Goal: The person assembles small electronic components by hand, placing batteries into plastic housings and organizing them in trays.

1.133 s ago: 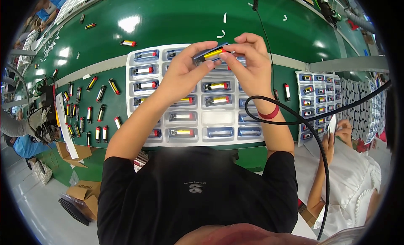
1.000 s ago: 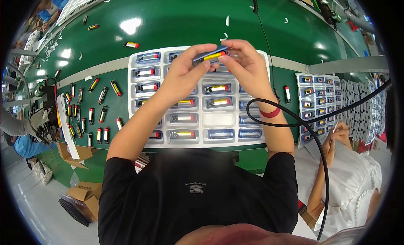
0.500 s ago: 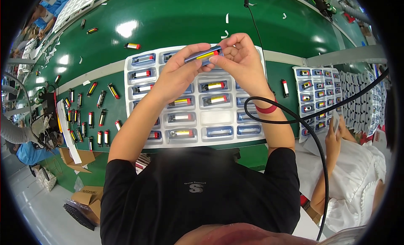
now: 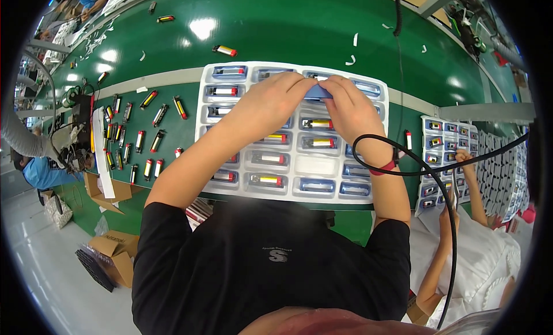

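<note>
your left hand [image 4: 275, 99] and right hand [image 4: 348, 110] have rolled knuckles-up since the earlier frame. below, the white tray [image 4: 291, 182] has one bare pocket [image 4: 316, 166]; visible others carry blue cases [image 4: 317, 186], red-ended cells [image 4: 265, 180], or both. curled fingers of both hands pinch a held blue case [image 4: 317, 93] above the tray's far rows, hiding any cell inside.

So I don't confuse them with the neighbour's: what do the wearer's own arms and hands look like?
The left hand and right hand are ungloved; short black sleeves leave the forearms bare. A dark red wristband circles the right wrist; none shows on the left. A black cable loops across the right forearm; whether it touches is unclear.
</note>
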Demonstrator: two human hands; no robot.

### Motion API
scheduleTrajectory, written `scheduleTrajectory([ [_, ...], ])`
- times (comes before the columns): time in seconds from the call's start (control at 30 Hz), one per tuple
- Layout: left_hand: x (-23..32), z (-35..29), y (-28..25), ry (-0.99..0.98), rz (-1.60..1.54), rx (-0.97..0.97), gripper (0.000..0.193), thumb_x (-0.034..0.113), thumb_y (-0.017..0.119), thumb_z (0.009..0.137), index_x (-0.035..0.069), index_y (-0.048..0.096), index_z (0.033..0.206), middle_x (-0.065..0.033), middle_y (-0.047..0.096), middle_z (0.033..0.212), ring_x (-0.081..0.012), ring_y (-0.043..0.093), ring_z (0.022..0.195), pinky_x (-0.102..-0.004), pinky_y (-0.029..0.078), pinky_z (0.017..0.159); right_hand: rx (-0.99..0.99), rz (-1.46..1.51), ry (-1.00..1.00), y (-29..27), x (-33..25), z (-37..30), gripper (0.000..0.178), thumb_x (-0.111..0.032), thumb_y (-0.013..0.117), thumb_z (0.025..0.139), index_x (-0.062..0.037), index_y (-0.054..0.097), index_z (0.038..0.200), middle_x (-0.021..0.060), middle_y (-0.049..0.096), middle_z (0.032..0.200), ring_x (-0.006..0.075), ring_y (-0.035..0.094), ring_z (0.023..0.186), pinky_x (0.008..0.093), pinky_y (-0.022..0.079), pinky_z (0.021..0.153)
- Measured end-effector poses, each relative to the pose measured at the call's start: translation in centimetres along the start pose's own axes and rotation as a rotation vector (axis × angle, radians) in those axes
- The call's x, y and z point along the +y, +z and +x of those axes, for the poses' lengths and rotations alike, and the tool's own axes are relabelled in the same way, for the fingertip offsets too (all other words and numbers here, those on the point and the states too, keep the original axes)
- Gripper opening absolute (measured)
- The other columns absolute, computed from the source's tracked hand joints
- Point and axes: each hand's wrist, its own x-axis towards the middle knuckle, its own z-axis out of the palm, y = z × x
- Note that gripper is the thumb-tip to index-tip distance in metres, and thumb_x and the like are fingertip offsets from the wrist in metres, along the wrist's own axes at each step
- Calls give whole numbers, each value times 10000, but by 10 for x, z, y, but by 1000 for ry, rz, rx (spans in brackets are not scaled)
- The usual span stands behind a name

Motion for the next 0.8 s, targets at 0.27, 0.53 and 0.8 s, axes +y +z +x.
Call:
scheduleTrajectory([
  [0.27,3,1,11,13,56,118,413,-58,629,835,37,614,1236,-151,638,1147,-346,648,1048,-410,561,879,58,-26,-6,4,-8,1,365,28,671,829,-21,606,1185,162,635,1164,357,660,1024,424,565,862],
  [0.53,20,-3,12,-326,-979,147,278,10,637,957,5,633,1235,-105,659,1176,-171,647,1049,-329,538,867,273,701,283,0,-22,-11,269,50,683,890,-16,611,1140,97,624,1099,202,670,954,313,553,868],
  [0.8,-7,4,-10,-48,-629,-148,367,58,729,898,63,686,1262,-57,680,1216,-164,641,983,-317,526,891,9,652,547,-34,-21,-39,262,16,711,899,-8,661,1155,45,679,904,107,639,805,269,526,736],
])
